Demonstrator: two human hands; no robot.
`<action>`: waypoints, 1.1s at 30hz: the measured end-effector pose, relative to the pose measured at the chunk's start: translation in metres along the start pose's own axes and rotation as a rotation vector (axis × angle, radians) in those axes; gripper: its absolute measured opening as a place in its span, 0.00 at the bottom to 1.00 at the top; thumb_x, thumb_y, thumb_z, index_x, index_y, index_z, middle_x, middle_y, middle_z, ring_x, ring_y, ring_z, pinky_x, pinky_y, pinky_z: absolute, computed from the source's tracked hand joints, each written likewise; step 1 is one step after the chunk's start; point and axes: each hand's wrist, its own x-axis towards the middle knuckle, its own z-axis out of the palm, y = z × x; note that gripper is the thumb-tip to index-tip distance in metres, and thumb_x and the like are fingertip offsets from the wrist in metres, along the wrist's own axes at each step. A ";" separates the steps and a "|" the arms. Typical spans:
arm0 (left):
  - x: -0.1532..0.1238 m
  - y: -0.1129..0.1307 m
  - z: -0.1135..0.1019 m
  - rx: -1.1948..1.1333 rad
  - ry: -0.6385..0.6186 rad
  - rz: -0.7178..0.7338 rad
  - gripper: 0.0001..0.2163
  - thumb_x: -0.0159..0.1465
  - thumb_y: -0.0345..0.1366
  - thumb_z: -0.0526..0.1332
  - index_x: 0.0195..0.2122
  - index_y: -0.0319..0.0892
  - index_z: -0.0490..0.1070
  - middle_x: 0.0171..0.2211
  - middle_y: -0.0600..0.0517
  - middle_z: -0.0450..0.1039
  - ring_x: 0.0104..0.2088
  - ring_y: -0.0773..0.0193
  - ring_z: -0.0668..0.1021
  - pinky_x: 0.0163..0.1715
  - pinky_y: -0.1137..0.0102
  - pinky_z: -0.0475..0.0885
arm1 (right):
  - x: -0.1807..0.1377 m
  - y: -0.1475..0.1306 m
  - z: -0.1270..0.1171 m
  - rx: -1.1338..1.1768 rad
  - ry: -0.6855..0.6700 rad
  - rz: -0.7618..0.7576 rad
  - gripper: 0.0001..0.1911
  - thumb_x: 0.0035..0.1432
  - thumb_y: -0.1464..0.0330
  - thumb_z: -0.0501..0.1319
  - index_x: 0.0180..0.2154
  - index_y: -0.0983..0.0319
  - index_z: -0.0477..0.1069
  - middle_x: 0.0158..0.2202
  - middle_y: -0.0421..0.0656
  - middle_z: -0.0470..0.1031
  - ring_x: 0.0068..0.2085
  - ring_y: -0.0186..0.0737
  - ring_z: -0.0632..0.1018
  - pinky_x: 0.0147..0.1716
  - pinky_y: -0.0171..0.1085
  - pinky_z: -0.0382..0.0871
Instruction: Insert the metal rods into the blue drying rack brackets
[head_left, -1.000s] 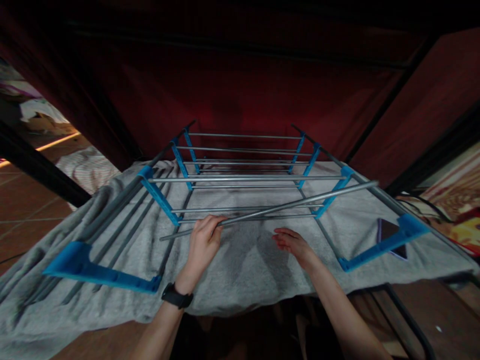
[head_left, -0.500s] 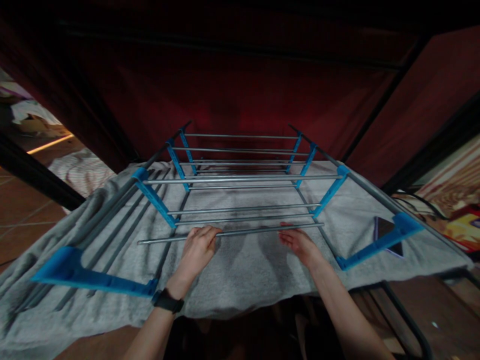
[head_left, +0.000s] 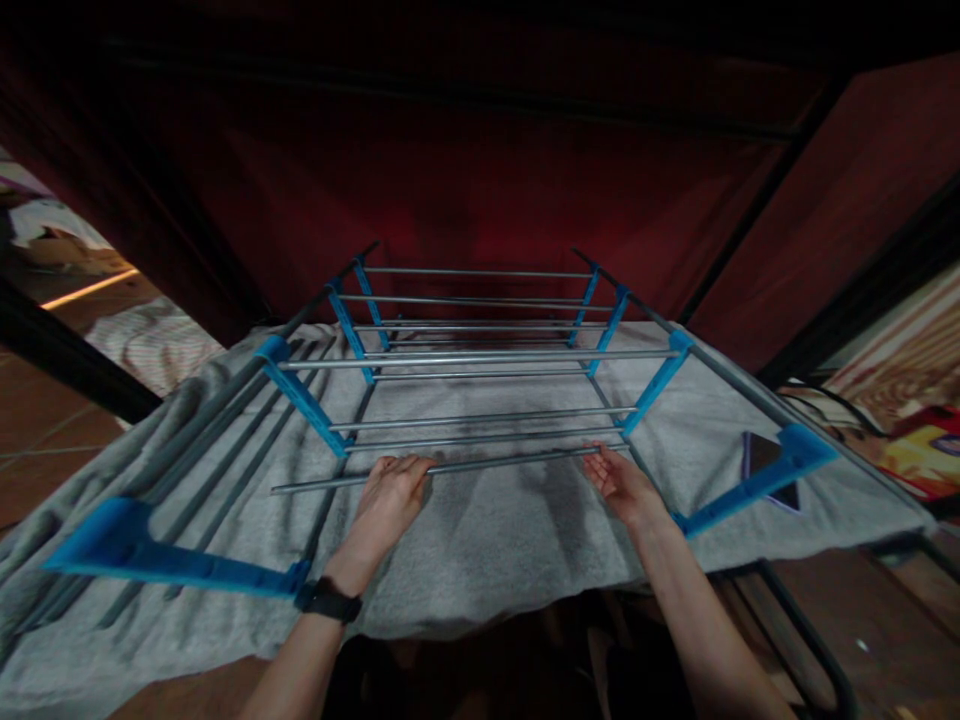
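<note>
A loose grey metal rod (head_left: pixel 487 465) lies crosswise over a grey towel (head_left: pixel 480 540), just in front of a rack of grey rods and blue plastic brackets (head_left: pixel 480 360). My left hand (head_left: pixel 390 495), with a black watch on the wrist, curls its fingers over the rod near its left part. My right hand (head_left: pixel 622 485) is at the rod's right end, fingers stretched and apart, palm turned inward, touching the rod tip. A blue side bracket (head_left: pixel 757 480) lies to the right of my right hand and another blue bracket (head_left: pixel 165 560) to the left.
A dark phone (head_left: pixel 765 460) rests on the towel under the right bracket. Dark red fabric walls with black poles (head_left: pixel 480 180) stand behind the rack. Tiled floor and a striped cloth (head_left: pixel 150 335) show at the left, patterned fabric (head_left: pixel 900 420) at the right.
The loose rod swung from a slant, right end raised over the rack, to lying level across the towel. My right hand moved right to its end; my left hand kept hold.
</note>
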 end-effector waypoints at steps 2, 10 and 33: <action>0.000 0.000 0.000 0.003 -0.008 -0.008 0.13 0.70 0.31 0.54 0.48 0.45 0.76 0.44 0.46 0.82 0.47 0.52 0.80 0.51 0.59 0.64 | 0.000 -0.002 -0.002 0.021 0.027 -0.003 0.08 0.65 0.76 0.58 0.35 0.62 0.75 0.27 0.41 0.79 0.28 0.32 0.80 0.32 0.30 0.80; -0.003 -0.012 0.001 0.043 -0.038 -0.071 0.12 0.67 0.32 0.57 0.48 0.45 0.77 0.45 0.45 0.82 0.47 0.49 0.81 0.51 0.57 0.64 | 0.007 -0.015 -0.013 0.072 0.111 -0.015 0.10 0.67 0.77 0.57 0.33 0.62 0.73 0.25 0.39 0.78 0.25 0.30 0.78 0.29 0.29 0.79; -0.012 -0.035 -0.018 -0.115 0.099 -0.763 0.11 0.62 0.32 0.59 0.45 0.40 0.75 0.48 0.41 0.75 0.46 0.49 0.78 0.47 0.59 0.70 | 0.020 -0.034 -0.039 0.112 0.195 -0.068 0.12 0.67 0.76 0.54 0.32 0.62 0.71 0.25 0.37 0.77 0.24 0.29 0.78 0.27 0.28 0.78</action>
